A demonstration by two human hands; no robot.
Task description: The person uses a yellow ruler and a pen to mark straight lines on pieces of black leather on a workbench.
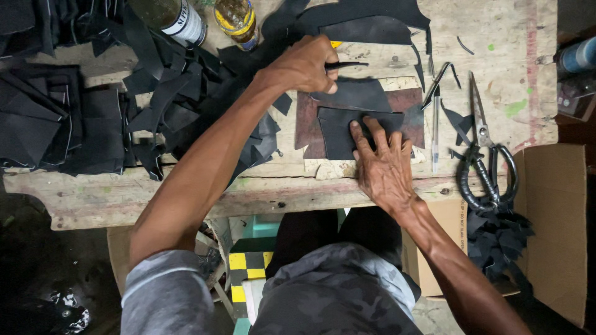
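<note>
Leather piece, black, lies flat on a reddish-brown board near the front edge of the wooden bench; right hand presses on it with fingers spread, grasping nothing; left hand is clenched around a thin black-handled tool just above the leather; scissors and a pen lie to the right; black scraps are heaped to the left; two bottles stand at the far edge.
</note>
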